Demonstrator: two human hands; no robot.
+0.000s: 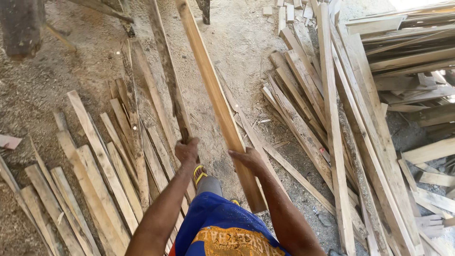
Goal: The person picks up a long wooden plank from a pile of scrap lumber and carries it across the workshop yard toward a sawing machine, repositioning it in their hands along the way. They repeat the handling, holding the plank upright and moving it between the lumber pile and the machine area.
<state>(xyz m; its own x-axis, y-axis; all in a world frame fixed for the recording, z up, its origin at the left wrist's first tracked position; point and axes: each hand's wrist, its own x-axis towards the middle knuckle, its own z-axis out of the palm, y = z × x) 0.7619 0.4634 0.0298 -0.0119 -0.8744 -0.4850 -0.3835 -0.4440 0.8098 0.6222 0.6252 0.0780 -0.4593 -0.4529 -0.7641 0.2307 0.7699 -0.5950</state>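
Hands grip two wooden strips over the sawdust floor [237, 42]: left hand [186, 150] clasps the dark slat [166, 66], right hand [247, 159] the pale plank [213, 90].

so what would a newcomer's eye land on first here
First the two long strips held up mid-frame: a pale plank in the right hand and a darker, rougher strip in the left hand. Next, the offcuts fanned over the sawdust floor at left, and the board pile at right.
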